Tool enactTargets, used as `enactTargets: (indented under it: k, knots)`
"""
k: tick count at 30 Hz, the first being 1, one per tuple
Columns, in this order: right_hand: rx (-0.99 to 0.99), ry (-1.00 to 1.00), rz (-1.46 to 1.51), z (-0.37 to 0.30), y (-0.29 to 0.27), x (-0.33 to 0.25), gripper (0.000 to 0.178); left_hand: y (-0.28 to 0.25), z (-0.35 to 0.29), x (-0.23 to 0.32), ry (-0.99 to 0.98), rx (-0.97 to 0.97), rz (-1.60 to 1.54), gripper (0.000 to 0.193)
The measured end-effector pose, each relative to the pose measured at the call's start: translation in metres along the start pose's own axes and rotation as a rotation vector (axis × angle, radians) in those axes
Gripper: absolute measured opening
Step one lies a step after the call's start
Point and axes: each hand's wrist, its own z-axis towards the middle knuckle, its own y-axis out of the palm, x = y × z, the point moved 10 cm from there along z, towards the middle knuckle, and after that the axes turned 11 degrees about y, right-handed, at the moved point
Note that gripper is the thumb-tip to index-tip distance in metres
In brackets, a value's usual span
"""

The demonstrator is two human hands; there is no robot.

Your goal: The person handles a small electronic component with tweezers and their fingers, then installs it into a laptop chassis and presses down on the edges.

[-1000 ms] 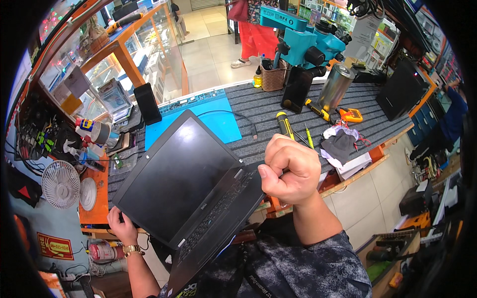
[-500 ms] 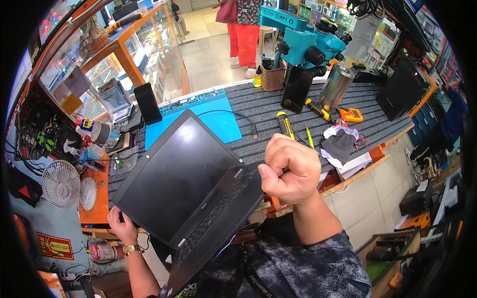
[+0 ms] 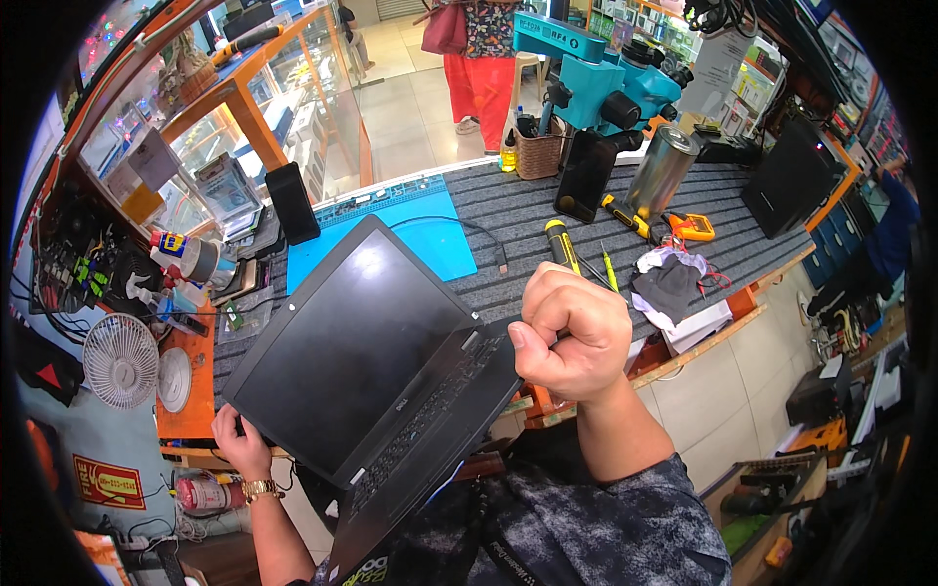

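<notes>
A black laptop point(image 3: 366, 322) stands open and tilted in front of me, its screen dark, its keyboard side toward my body. My left hand point(image 3: 241, 444), with a gold watch at the wrist, is closed on the lower left corner of the lid. My right hand point(image 3: 575, 337) is raised as a fist beside the right corner of the keyboard half. Its thumb tip lies against that corner in the picture; whether they touch, I cannot tell. Whatever may be inside the curled fingers is hidden.
Behind the laptop lie a blue work mat point(image 3: 430, 230) and a cable. A yellow-black screwdriver point(image 3: 561, 244), an orange multimeter point(image 3: 691, 227), a grey cloth point(image 3: 669, 288) and a metal can point(image 3: 662, 168) are on the ribbed bench. A teal microscope point(image 3: 601, 83) stands behind; a white fan point(image 3: 120, 361) is left.
The person in red trousers beyond the bench has shifted slightly. My hands and the laptop show no clear movement.
</notes>
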Motion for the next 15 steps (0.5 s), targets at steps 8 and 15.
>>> enactTargets:
  k: [8,15]
  knots:
    - [-0.002,-0.008,-0.002,-0.0005,0.0001,0.0009,0.031,-0.0001,0.0000,0.0000,0.000,-0.011,0.010,0.019]
    - [-0.005,-0.011,-0.003,-0.0001,-0.0001,0.0002,0.032,-0.0004,0.0006,0.0018,0.013,-0.015,0.022,0.018]
